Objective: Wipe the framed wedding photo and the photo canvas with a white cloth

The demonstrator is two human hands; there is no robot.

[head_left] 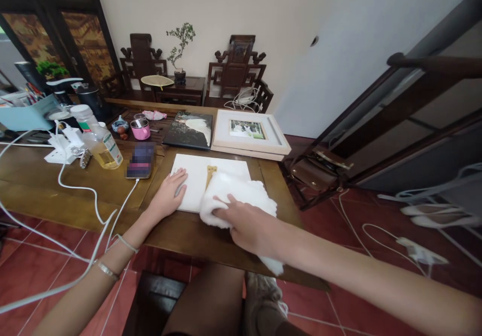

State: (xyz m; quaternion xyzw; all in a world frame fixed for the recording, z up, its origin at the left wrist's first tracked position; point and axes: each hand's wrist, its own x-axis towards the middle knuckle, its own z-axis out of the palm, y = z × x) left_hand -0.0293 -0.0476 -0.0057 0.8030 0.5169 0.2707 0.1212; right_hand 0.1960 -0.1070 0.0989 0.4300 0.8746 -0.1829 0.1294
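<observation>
A white rectangular board (193,180) lies flat on the wooden table in front of me. My left hand (170,191) rests on its left edge, fingers stretched out flat. In my right hand (244,220) is a fluffy white cloth (241,190), bunched over the board's right part and hanging toward the table's front edge. A small tan, animal-shaped piece (211,173) shows on the board just left of the cloth; its lower part is hidden. The board's right side is mostly covered by the cloth.
Behind the board lie a dark photo panel (188,130) and a pale framed picture (250,131). To the left are a phone (140,160) on a cable, a bottle of yellow liquid (101,142), a pink cup (140,129) and a power strip (62,147). White cables cross the table's left side.
</observation>
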